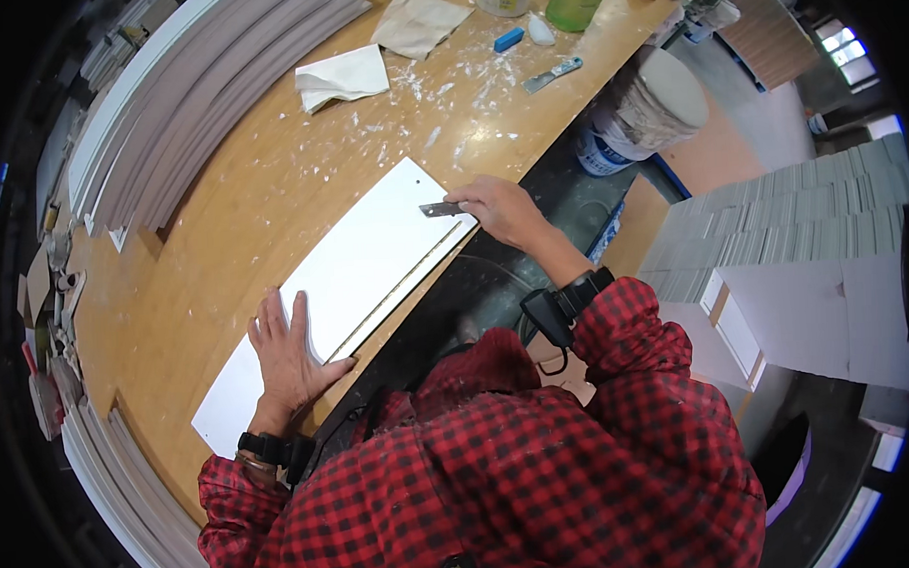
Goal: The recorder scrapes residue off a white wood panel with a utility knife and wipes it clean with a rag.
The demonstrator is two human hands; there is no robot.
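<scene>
A person in a red-and-black checked shirt spreads an open left hand over a white panel at the near edge of the bench; well apart, the right hand grips a scraper, blade over the panel's right end. A blue printed label wraps a nearby bucket.

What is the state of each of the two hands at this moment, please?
Left hand: open, spread against the white board.
Right hand: closed, holding a flat metal tool.
</scene>
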